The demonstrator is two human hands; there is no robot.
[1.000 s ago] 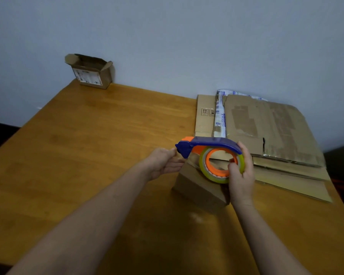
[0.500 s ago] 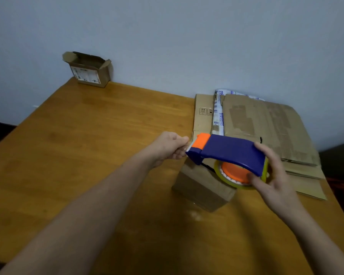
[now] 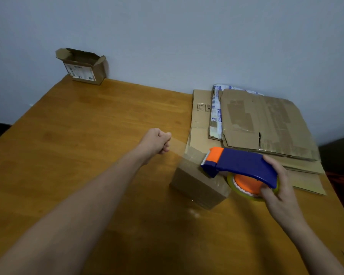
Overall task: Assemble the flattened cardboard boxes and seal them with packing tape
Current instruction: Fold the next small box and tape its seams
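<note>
Tabletop (image 3: 87,145): one stack of flattened cardboard (image 3: 266,120) at the far right, at least three sheets, exact count unclear. Stiff and light; I would lift it by an edge. One assembled box (image 3: 197,183) sits just in front, light and likely to slide under a pull. One open box (image 3: 83,68) at the far left corner. One tape dispenser (image 3: 240,163) over the assembled box, right hand (image 3: 280,187) wrapped round its roll end. Left hand (image 3: 156,142) fingers pinch the tape (image 3: 179,147), which is thin, sticky and taut.
</note>
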